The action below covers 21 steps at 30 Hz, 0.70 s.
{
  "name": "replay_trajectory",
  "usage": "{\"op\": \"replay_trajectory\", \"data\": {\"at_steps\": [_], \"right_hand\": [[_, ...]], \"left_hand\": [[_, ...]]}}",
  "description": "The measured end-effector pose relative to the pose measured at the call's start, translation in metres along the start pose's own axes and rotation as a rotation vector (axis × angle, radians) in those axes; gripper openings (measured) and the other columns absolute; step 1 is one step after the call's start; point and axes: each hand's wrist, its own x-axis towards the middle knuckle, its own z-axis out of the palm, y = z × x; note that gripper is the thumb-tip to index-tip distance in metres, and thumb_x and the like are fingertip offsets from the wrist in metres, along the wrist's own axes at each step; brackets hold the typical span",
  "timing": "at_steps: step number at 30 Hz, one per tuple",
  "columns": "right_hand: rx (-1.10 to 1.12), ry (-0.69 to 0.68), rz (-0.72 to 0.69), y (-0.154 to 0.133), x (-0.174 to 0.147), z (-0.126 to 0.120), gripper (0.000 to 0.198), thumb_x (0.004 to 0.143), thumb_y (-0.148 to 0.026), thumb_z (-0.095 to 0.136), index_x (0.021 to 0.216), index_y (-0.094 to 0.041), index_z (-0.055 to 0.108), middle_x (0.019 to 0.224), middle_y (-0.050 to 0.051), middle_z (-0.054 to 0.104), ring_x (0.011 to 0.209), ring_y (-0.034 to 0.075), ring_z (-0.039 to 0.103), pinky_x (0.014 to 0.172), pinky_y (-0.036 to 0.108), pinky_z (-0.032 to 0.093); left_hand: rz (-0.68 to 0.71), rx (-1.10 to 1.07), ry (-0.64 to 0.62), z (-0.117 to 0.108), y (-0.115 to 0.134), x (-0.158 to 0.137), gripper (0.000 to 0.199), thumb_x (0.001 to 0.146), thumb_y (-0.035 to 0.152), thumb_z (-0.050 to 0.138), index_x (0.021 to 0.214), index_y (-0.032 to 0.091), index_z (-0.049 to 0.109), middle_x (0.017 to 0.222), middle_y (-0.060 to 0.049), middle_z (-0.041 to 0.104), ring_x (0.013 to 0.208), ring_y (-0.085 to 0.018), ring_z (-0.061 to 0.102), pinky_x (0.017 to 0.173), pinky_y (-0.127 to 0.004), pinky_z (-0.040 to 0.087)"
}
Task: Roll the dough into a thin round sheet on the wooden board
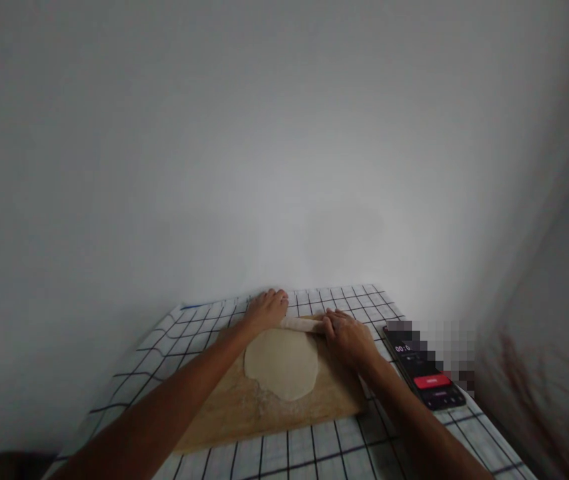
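Note:
A flat, pale sheet of dough (pixel 282 365) with an uneven round outline lies on a wooden board (pixel 229 420). Across its far edge runs a light rolling pin (pixel 303 325). My left hand (pixel 268 308) is closed over the pin's left end, fingers curled and partly hidden. At the other end, my right hand (pixel 347 335) grips the pin, with a ring on one finger. Only the middle of the pin shows between the two hands. Flour dusts the board near the dough's front edge.
A white cloth with dark grid lines (pixel 324 453) covers the table under the board. To the right of the board lies a phone (pixel 427 377) with a lit screen and a red button. Behind the table rises a plain pale wall (pixel 284 147).

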Motion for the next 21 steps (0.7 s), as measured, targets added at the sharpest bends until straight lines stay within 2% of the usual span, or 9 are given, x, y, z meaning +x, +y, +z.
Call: {"op": "replay_trajectory", "data": {"at_steps": [5,8,11,14,17,21], "right_hand": [[0.054,-0.064,-0.071,-0.007,-0.006,-0.008,0.044,0.106,-0.04,0.03,0.119,-0.025,0.07,0.135,0.005,0.065,0.13,0.022,0.055,0.107,0.037,0.043],[0.109,-0.081,-0.106,-0.009,-0.01,-0.011,0.04,0.104,-0.046,0.037,0.117,-0.027,0.07,0.132,0.005,0.066,0.128,0.022,0.056,0.101,0.036,0.046],[0.139,-0.085,-0.122,-0.009,-0.013,-0.013,0.04,0.102,-0.051,0.042,0.119,-0.025,0.069,0.134,0.007,0.065,0.129,0.022,0.055,0.099,0.035,0.047],[0.152,-0.069,-0.14,-0.009,-0.015,-0.012,0.042,0.103,-0.051,0.041,0.12,-0.025,0.068,0.131,0.008,0.066,0.128,0.021,0.055,0.101,0.034,0.046],[0.134,-0.037,-0.159,-0.008,-0.014,-0.01,0.042,0.105,-0.047,0.036,0.117,-0.024,0.069,0.129,0.008,0.067,0.13,0.02,0.053,0.104,0.034,0.043],[0.074,0.01,-0.073,-0.001,-0.006,0.0,0.045,0.107,-0.043,0.029,0.12,-0.022,0.067,0.136,0.009,0.062,0.133,0.021,0.05,0.108,0.036,0.04]], "left_hand": [[0.033,0.033,0.074,0.003,-0.005,-0.048,0.044,0.096,0.029,0.04,0.136,0.025,0.057,0.147,-0.01,0.055,0.136,-0.031,0.047,0.113,-0.048,0.03],[0.113,0.015,0.105,0.003,-0.01,-0.075,0.051,0.1,0.035,0.031,0.144,0.02,0.05,0.151,-0.01,0.051,0.14,-0.027,0.044,0.12,-0.042,0.023],[0.128,0.009,0.103,0.0,-0.012,-0.09,0.053,0.101,0.039,0.029,0.146,0.021,0.048,0.152,-0.007,0.05,0.142,-0.022,0.042,0.122,-0.037,0.02],[0.12,-0.01,0.069,-0.003,-0.011,-0.085,0.052,0.1,0.039,0.029,0.145,0.023,0.05,0.15,-0.005,0.053,0.141,-0.021,0.044,0.123,-0.037,0.022],[0.167,-0.042,0.022,-0.001,-0.013,-0.065,0.05,0.099,0.036,0.03,0.14,0.021,0.055,0.149,-0.007,0.053,0.142,-0.024,0.043,0.123,-0.039,0.023],[0.163,-0.021,0.0,0.006,-0.018,-0.028,0.052,0.099,0.032,0.029,0.144,0.018,0.05,0.157,-0.009,0.043,0.148,-0.025,0.032,0.123,-0.042,0.019]]}}
